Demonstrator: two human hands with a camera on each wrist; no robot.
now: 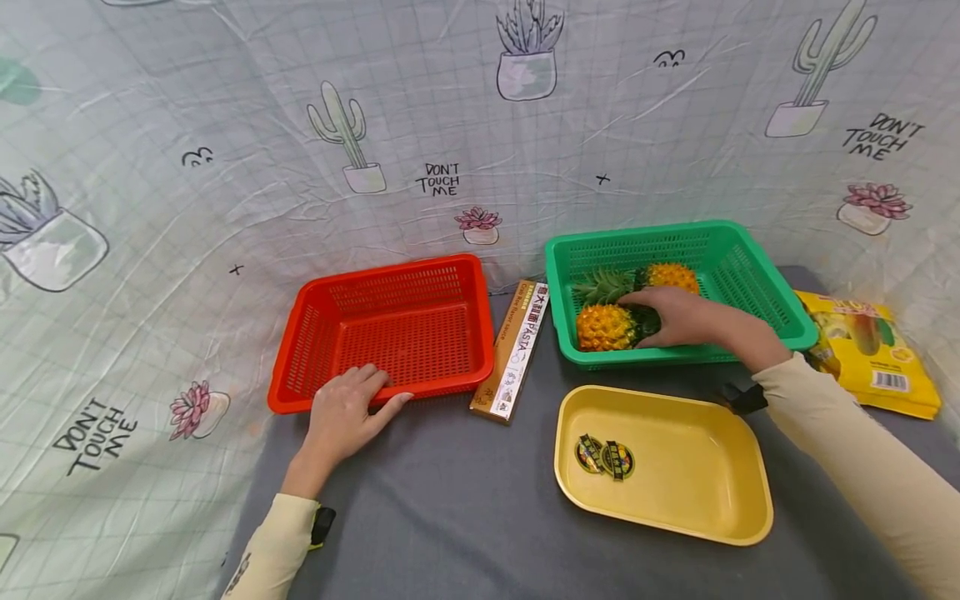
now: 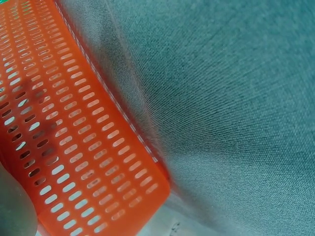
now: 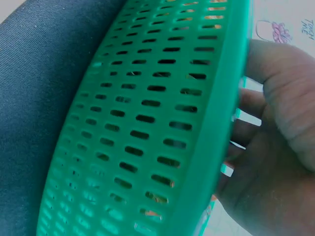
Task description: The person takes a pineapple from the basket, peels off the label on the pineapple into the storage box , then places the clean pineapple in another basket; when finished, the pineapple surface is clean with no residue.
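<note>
A red plastic basket stands at the left, and my left hand holds its front rim. Fingers reach over the inner side while the thumb lies outside; in the left wrist view, dark finger shapes show through the slots of the basket wall. On the right, my right hand reaches into a green basket. Its fingers and thumb curl round the leafy crown of the front pineapple. Behind it lies another pineapple, crown to the left. In the right wrist view the green wall hides the fruit.
Between the baskets lies a long pasta box. A yellow tray with two round-label stickers inside sits in front of the green basket. Yellow packets lie at the far right. A patterned cloth hangs behind the grey table.
</note>
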